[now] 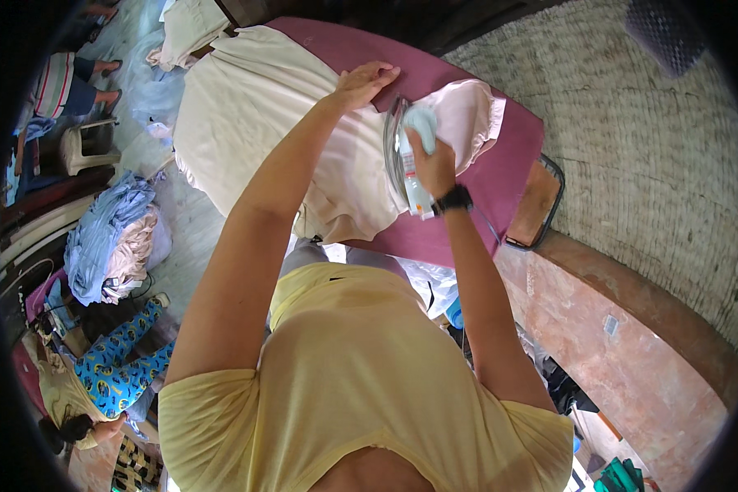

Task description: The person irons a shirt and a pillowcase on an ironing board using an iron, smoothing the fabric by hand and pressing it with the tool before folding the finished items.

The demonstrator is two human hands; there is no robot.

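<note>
Right hand [433, 161] grips the pale blue iron [410, 160], fingers closed round its handle, on pink cloth [467, 115] atop the maroon board [500, 176]. Left hand [365, 82] lies flat, fingers extended, on cream cloth [246, 107].

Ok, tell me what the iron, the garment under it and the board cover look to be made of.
Iron: pale blue plastic body, shiny metal soleplate edge.
Garment: cream woven cloth, matte, softly creased, likely cotton.
Board cover: maroon fabric, matte and stretched flat.

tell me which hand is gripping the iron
The right hand, the one with a black wristband, grips the iron. The left hand lies flat and open on the pale cloth instead.
</note>
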